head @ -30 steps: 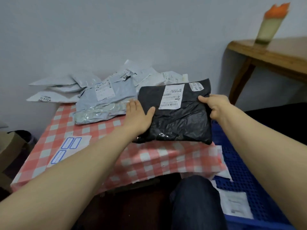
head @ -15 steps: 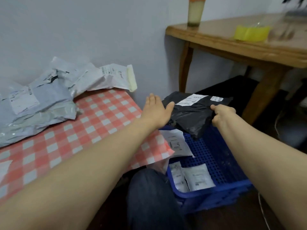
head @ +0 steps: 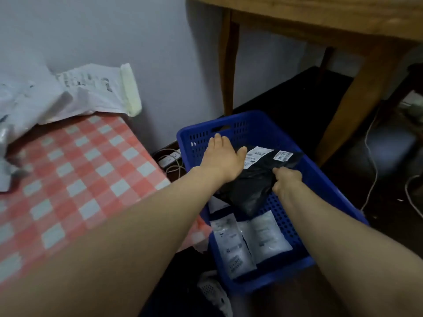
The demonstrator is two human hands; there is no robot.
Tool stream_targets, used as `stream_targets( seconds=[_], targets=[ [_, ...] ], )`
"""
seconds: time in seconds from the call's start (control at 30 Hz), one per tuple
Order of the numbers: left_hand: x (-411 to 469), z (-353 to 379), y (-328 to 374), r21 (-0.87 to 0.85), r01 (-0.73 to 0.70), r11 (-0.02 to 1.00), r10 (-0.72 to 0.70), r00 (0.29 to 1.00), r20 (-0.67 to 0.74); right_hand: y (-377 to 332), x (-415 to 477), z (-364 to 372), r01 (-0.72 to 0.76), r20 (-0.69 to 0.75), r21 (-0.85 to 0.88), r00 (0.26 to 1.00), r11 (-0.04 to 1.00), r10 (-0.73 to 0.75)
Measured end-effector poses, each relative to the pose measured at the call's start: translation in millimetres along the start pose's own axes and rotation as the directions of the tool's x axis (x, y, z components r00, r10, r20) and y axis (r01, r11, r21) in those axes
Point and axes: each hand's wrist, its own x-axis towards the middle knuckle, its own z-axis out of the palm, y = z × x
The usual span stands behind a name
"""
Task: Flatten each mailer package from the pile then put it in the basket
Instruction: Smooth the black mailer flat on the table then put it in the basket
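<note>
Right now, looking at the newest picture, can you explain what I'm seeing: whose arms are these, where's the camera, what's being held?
No machine here: these are a person's bare arms, filmed by a camera worn on their head, looking down. The right hand grips a black mailer with curled fingers; the left hand lies flat against its other end. The mailer is inside a blue basket, over white mailers. To the left, a checked table holds the pile of mailers.

Basket (head: 251,129), mailer (head: 251,186) inside, stands right of table (head: 80,179).
</note>
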Motion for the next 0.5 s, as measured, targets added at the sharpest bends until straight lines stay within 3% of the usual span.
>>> stream_targets(
  seconds=[0.2, 0.5],
  targets=[
    [40.6, 30.8, -2.8, 0.045, 0.014, 0.999, -0.020, 0.992, 0.123, 34.9, 45.0, -6.8, -0.108, -0.060, -0.103, 0.993, 0.989, 0.103],
    [98.2, 63.7, -20.8, 0.201, 0.021, 0.979, -0.066, 0.974, 0.218, 72.1, 107.8, -7.4, -0.166, -0.178, -0.005, 0.971, 0.986, 0.162]
  ],
)
